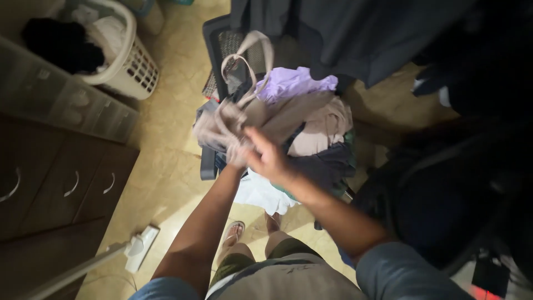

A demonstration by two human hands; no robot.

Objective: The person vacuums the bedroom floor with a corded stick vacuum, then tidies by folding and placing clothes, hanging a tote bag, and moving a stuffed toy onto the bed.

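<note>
Tiled floor (166, 166) surrounds a clothes pile (311, 128). At centre, the left hand (237, 154) grips a blurred beige garment (233, 111); the right hand (269, 158), at its 3 o'clock, touches it, fingers spread.

short blue sleeves, bare forearms, olive shorts, a sandal (234, 229) on one foot.

Home laundry corner (tiled), laundry basket (132, 66), clothes pile (302, 119), drawers (61, 178)
</note>
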